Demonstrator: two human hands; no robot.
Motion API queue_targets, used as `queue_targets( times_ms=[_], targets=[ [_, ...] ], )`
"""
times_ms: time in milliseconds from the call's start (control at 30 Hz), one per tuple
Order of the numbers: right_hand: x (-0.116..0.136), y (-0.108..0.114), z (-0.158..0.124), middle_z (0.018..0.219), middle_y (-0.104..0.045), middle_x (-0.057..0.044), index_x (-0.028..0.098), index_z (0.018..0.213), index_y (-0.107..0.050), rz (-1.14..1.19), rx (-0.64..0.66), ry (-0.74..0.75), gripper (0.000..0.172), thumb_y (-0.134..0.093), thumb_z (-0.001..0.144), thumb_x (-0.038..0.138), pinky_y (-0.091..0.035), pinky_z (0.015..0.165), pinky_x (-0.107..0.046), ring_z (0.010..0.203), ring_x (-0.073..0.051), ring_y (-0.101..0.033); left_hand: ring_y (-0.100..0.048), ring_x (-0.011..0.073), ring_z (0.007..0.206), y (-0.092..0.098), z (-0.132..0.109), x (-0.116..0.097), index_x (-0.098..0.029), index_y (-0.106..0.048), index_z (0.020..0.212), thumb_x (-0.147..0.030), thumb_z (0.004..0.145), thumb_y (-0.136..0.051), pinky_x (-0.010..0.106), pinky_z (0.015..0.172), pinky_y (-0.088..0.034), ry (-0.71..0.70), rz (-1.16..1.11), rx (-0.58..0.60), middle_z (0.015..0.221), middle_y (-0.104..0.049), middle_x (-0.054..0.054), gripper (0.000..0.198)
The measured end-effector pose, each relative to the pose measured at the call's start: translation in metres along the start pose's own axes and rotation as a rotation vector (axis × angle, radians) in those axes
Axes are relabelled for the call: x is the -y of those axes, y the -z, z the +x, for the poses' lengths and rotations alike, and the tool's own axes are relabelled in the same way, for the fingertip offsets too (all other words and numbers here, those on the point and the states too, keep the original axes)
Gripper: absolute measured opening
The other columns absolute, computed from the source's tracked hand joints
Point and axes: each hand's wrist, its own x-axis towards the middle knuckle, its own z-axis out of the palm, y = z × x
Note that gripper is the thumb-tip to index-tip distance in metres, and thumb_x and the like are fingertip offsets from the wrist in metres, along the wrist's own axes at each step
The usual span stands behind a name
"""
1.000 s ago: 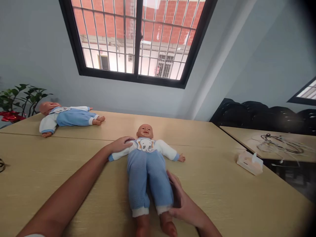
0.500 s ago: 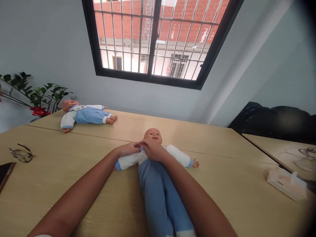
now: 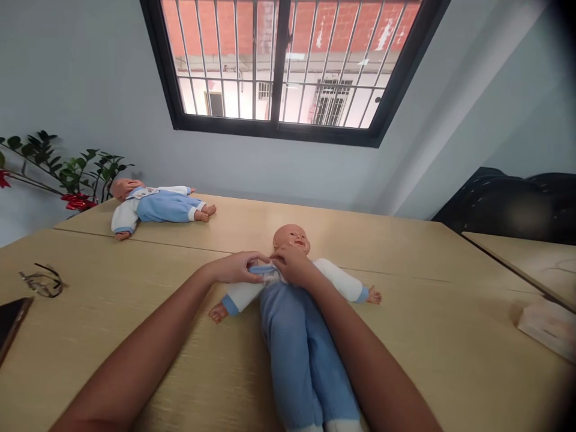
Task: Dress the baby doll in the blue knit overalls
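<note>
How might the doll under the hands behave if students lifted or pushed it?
The doll wears softly creased trousers, so it may feel floppy there. Its smooth, shiny head looks stiff, maybe slippery. With both sleeves spread, it seems unlikely to roll.

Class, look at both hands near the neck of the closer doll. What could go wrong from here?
1. The blue trim sits between the thumb and fingers of the left hand; if that grip is loose, it might slip out.
2. The doll lies face up on the table; a hard tug might drag it along.
3. The right hand covers the spot below its chin, so a snag there might go unseen.
</note>
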Motion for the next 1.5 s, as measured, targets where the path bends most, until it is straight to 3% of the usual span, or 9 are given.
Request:
queue_targets(
  times_ms=[133, 267, 467, 667, 833, 1000, 1200, 1367, 1500],
  targets=[
    [-0.001, -0.001, -0.002, 0.103, -0.072, -0.009, 0.022, 0.114, -0.081, -0.053, 0.048, 0.045, 0.023, -0.069, 0.095, 0.029, -0.039, 0.089, -0.034, 0.1, -0.023, -0.061, -0.065, 0.0214, 0.098, -0.008, -0.013, -0.018, -0.025, -0.071, 0.118, -0.04, 0.087, -0.072, 0.03, 0.087, -0.049, -0.147, 0.148, -0.081, 0.109, -0.074, 0.002, 0.034],
    [0.005, -0.003, -0.003, 0.097, -0.07, -0.008, 0.022, 0.1, -0.083, -0.09, 0.075, 0.078, 0.015, -0.075, 0.092, 0.031, -0.039, 0.088, -0.034, 0.098, -0.023, -0.06, -0.065, 0.0235, 0.101, -0.028, -0.031, -0.012, -0.023, -0.071, 0.106, -0.036, 0.09, -0.069, 0.034, 0.09, -0.049, -0.169, 0.24, -0.164, 0.106, -0.072, 0.005, 0.02],
    [0.018, -0.011, -0.001, 0.1, -0.069, -0.011, 0.018, 0.089, -0.079, -0.062, -0.018, 0.023, 0.009, -0.073, 0.09, 0.023, -0.041, 0.093, -0.038, 0.103, -0.027, -0.059, -0.064, 0.0219, 0.096, -0.055, -0.058, -0.005, -0.022, -0.067, 0.111, -0.036, 0.093, -0.067, 0.034, 0.085, -0.052, -0.1, 0.222, -0.292, 0.104, -0.07, 0.005, 0.023],
    [0.016, -0.002, 0.002, 0.095, -0.071, -0.009, 0.016, 0.086, -0.075, 0.007, -0.15, -0.113, 0.011, -0.065, 0.091, 0.019, -0.044, 0.088, -0.035, 0.094, -0.022, -0.061, -0.062, 0.023, 0.104, -0.064, -0.081, -0.033, -0.024, -0.063, 0.113, -0.032, 0.09, -0.072, 0.035, 0.09, -0.052, -0.177, 0.218, -0.308, 0.109, -0.067, 0.006, 0.026],
    [0.008, 0.001, 0.003, 0.098, -0.071, -0.009, 0.017, 0.086, -0.072, 0.043, -0.257, -0.22, 0.012, -0.063, 0.093, 0.02, -0.043, 0.093, -0.037, 0.099, -0.023, -0.06, -0.059, 0.0248, 0.11, -0.069, -0.096, -0.053, -0.025, -0.061, 0.11, -0.022, 0.081, -0.077, 0.038, 0.096, -0.05, -0.283, 0.294, -0.252, 0.111, -0.064, 0.006, 0.033],
    [0.003, 0.004, 0.004, 0.098, -0.071, -0.008, 0.018, 0.083, -0.071, 0.058, -0.318, -0.243, 0.012, -0.064, 0.092, 0.021, -0.041, 0.097, -0.038, 0.101, -0.023, -0.06, -0.058, 0.0257, 0.112, -0.068, -0.101, -0.056, -0.026, -0.062, 0.109, -0.014, 0.074, -0.075, 0.04, 0.099, -0.05, -0.345, 0.38, -0.245, 0.111, -0.063, 0.005, 0.04],
    [-0.007, 0.007, 0.004, 0.1, -0.071, -0.009, 0.018, 0.087, -0.07, 0.028, -0.359, -0.269, 0.013, -0.06, 0.094, 0.023, -0.042, 0.095, -0.039, 0.103, -0.024, -0.059, -0.059, 0.024, 0.12, -0.063, -0.097, -0.034, -0.025, -0.06, 0.11, -0.025, 0.095, -0.07, 0.042, 0.107, -0.047, -0.399, 0.447, -0.303, 0.114, -0.067, 0.006, 0.018],
    [-0.007, 0.003, 0.004, 0.111, -0.069, -0.012, 0.018, 0.094, -0.072, -0.017, -0.312, -0.27, 0.015, -0.059, 0.096, 0.025, -0.042, 0.098, -0.042, 0.108, -0.027, -0.058, -0.067, 0.0205, 0.102, -0.068, -0.09, -0.02, -0.024, -0.061, 0.103, -0.027, 0.102, -0.06, 0.037, 0.094, -0.052, -0.446, 0.448, -0.447, 0.096, -0.072, 0.003, 0.003],
    [-0.002, 0.0, 0.003, 0.113, -0.069, -0.014, 0.016, 0.098, -0.072, -0.067, -0.27, -0.252, 0.018, -0.057, 0.098, 0.025, -0.042, 0.098, -0.043, 0.11, -0.029, -0.058, -0.068, 0.0179, 0.089, -0.075, -0.088, -0.031, -0.024, -0.063, 0.104, -0.02, 0.103, -0.056, 0.038, 0.089, -0.051, -0.484, 0.614, -0.553, 0.093, -0.074, 0.002, 0.008]
  ],
)
